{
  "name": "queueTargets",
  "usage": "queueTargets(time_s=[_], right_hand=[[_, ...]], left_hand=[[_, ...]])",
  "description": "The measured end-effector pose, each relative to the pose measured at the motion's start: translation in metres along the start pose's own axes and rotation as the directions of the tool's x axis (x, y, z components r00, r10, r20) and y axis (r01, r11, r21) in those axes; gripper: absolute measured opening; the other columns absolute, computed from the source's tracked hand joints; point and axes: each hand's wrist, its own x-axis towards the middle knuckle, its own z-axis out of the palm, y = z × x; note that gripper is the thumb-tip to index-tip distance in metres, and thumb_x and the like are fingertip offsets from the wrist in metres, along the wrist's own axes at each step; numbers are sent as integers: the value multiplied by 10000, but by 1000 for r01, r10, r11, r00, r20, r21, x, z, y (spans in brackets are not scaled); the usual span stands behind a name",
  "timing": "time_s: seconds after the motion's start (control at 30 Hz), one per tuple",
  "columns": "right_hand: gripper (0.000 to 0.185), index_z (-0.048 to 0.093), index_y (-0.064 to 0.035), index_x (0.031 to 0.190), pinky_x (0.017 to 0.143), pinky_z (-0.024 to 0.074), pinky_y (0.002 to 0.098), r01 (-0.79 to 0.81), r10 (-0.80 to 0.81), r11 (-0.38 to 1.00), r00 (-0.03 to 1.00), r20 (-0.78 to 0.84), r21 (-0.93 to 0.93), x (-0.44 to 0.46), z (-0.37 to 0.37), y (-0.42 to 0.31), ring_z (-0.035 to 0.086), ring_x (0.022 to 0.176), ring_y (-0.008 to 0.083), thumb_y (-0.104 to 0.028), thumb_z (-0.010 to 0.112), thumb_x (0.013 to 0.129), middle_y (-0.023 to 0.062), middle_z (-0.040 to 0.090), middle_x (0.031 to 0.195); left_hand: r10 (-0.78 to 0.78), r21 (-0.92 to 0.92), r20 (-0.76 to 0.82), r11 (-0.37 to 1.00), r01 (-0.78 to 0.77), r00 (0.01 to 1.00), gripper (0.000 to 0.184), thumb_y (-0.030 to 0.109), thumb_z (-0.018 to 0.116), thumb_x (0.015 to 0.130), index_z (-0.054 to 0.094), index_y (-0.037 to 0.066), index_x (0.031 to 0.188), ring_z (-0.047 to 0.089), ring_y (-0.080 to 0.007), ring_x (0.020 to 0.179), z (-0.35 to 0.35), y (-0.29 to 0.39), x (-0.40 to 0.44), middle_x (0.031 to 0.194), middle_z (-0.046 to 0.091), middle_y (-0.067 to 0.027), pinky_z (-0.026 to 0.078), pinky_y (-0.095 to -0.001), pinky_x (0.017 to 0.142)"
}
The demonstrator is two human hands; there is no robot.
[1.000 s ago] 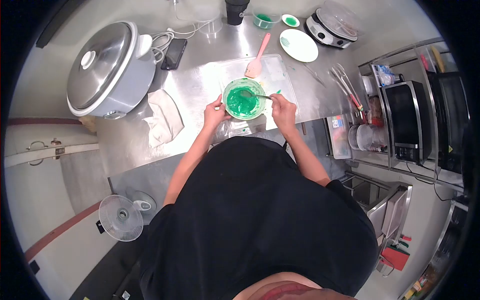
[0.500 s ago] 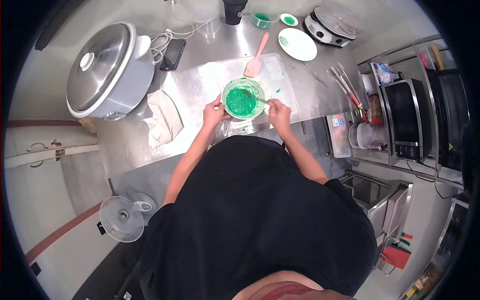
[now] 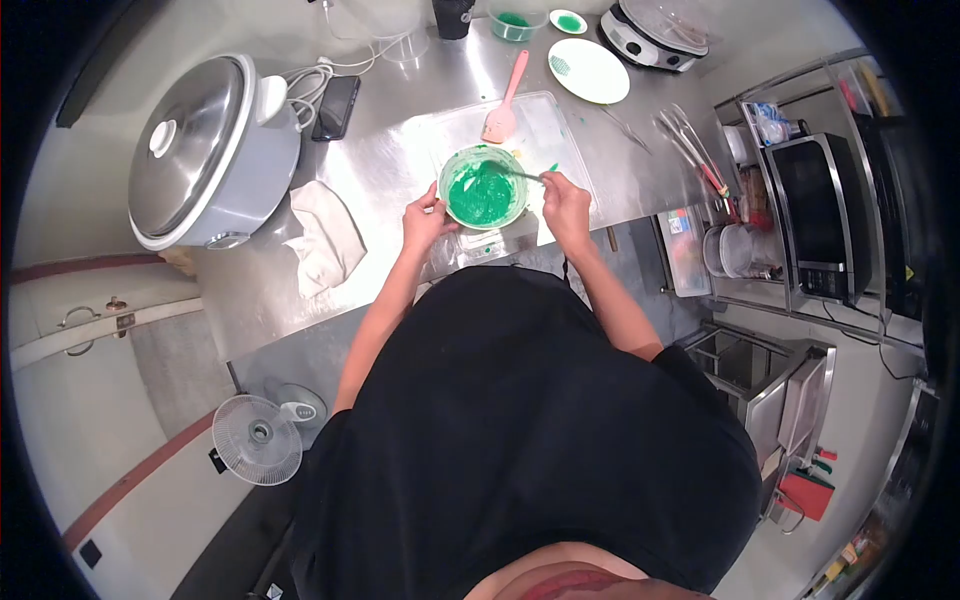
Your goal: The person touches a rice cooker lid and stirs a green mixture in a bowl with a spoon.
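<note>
A round bowl (image 3: 520,205) of bright green mixture (image 3: 480,200) stands on a clear tray (image 3: 565,150). My left hand (image 3: 426,220) grips its left side, fingers closed against the rim and wall. On the right, my right hand (image 3: 566,207) is closed round the handle of a metal spoon (image 3: 525,175), whose head is down in the mixture near the bowl's upper part. Just behind the bowl lies a pink spatula (image 3: 500,122). Green smears mark the tray.
On the steel table (image 3: 400,120) are a large cooker (image 3: 240,160), a phone (image 3: 336,108), a cloth (image 3: 328,240), a white plate (image 3: 588,72), tongs (image 3: 692,150) and a steamer (image 3: 655,35). A black cup (image 3: 453,18) and a tub (image 3: 516,25) stand behind. Right: shelves with a microwave (image 3: 812,215).
The spoon and my right hand have shifted round the bowl, and the mixture's surface has changed shape. My left hand stays on the bowl. The whole view has tilted slightly.
</note>
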Motion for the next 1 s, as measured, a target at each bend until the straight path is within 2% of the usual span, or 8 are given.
queueTargets(time_s=[0.07,0.13,0.5,0.53,0.67,0.77,0.97,1.0], right_hand=[[153,668,0,860,570,479,418,205,-219,967,972,-80,-152,-4,2,5,627,603,373,-82,539,864,224,615,663],[148,662,-1,862,603,492,444,89,-46,977,975,215,-192,-16,-1,0,629,679,412,-53,523,860,238,625,716],[120,662,6,890,575,481,437,-200,179,973,970,163,120,-21,-1,-10,622,644,418,-36,555,856,268,606,697],[127,664,14,886,494,465,371,-291,269,937,954,131,195,-16,-3,-15,599,485,252,-29,545,883,158,591,575],[133,667,12,915,471,450,352,136,-139,990,986,-95,-32,-22,19,5,591,474,239,-28,541,894,149,593,571],[142,669,-5,960,502,470,367,-185,160,971,973,165,150,-26,16,4,597,487,256,-29,552,883,154,592,580],[144,682,18,922,457,453,302,166,-170,985,982,-80,-47,-22,20,20,580,472,122,-44,555,895,69,590,554],[145,681,15,927,436,442,293,-5,0,997,998,68,76,-25,21,19,576,457,128,-42,551,897,72,587,553]], left_hand=[[-13,19,5,1000,13,1000,429,39,505,929,458,-33,1349,685,-183,807,2,4,-3,1186,615,-147,618,-289,651],[-29,7,19,1000,29,999,445,39,504,928,442,-21,1364,684,-185,813,0,4,0,1138,627,-137,619,-292,659],[-49,-3,50,999,50,998,492,50,478,953,357,26,1430,600,-136,733,2,1,0,877,545,-41,611,-292,668],[-24,8,34,1000,24,999,487,50,480,953,364,23,1426,611,-143,740,3,2,-4,892,566,-55,612,-298,673],[-5,26,4,1000,4,1000,467,46,490,945,398,7,1401,658,-169,783,2,3,-1,1073,599,-113,618,-300,671],[-55,-8,19,998,55,998,449,50,509,934,430,-18,1371,676,-175,801,1,2,1,1242,577,-128,622,-293,662],[-1,-7,13,1000,1,1000,374,47,498,934,486,-130,1263,678,-191,841,2,2,0,1427,442,-110,623,-292,662],[-5,-14,19,1000,5,1000,363,44,493,934,491,-141,1246,677,-189,834,3,4,-1,1425,444,-116,622,-292,664]])
